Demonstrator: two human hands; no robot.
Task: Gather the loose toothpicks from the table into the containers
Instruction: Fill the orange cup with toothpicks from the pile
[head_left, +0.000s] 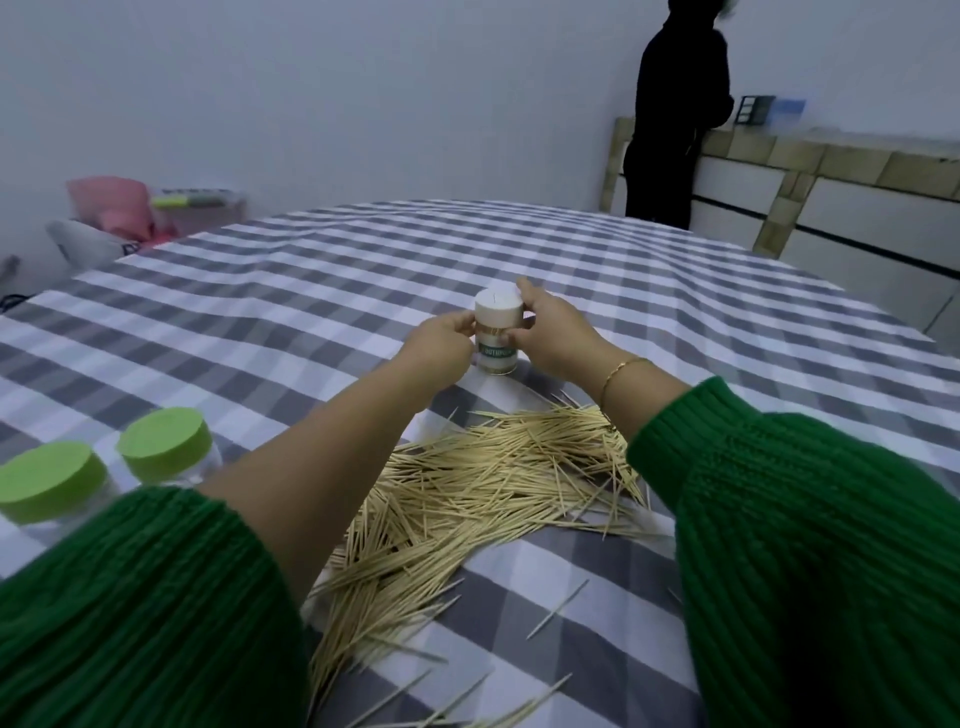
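Here, a table w/ grey-and-white checked cloth (322, 270) carries everything. A big loose heap of pale wooden toothpicks (467, 483) sprawls toward the near edge, strays scattered near it. Two clear jars w/ lime-green round lids (106, 475) stand upright by the left edge. Mid-table, beyond the heap, a small clear cylindrical toothpick container w/ white cap & green label (497, 332) stands upright; left hand (441, 343) grips its side, right hand (550, 332) curls round the cap.
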